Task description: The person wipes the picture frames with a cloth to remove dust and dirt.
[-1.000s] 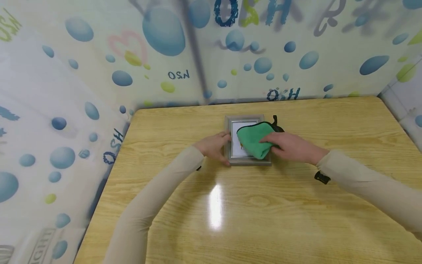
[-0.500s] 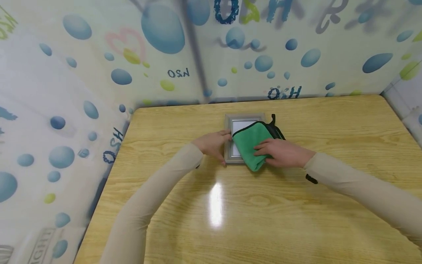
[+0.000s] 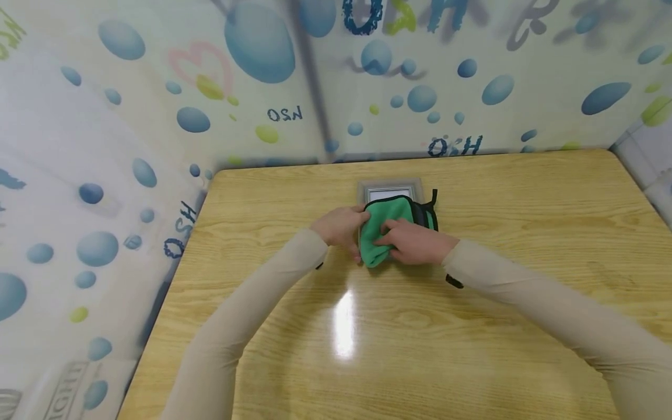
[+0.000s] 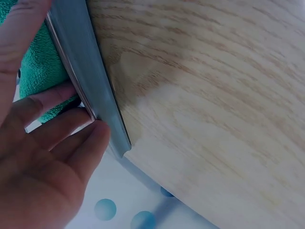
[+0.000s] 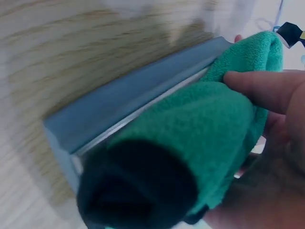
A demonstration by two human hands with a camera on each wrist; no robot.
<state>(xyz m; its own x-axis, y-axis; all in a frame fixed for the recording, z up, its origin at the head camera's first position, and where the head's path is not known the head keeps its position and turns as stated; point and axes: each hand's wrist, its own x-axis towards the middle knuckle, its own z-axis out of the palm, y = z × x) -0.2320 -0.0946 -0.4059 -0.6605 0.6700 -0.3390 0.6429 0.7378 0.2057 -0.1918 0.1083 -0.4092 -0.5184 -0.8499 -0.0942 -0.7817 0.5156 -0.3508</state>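
Note:
A grey picture frame (image 3: 366,188) lies flat on the wooden table, mostly covered by a green cloth (image 3: 385,209) with black edging and a black loop. At the frame's left side, my left hand (image 3: 341,226) grips its border between thumb and fingers; the left wrist view has the fingertips on the frame's moulding (image 4: 90,71). My right hand (image 3: 417,241) holds the bunched cloth over the frame's glass. In the right wrist view the thumb pinches a fold of cloth (image 5: 205,119), while a bare strip of frame (image 5: 128,95) shows beside it. The picture is largely hidden.
The wooden table (image 3: 420,326) carries a bright light reflection in front of the frame. Behind and to the left stand walls (image 3: 325,93) printed with blue and green drops. Each wrist wears a black strap (image 3: 454,282).
My right hand has moved left with the cloth, from the frame's right side across to its left edge near my left hand. My left hand stays on the frame.

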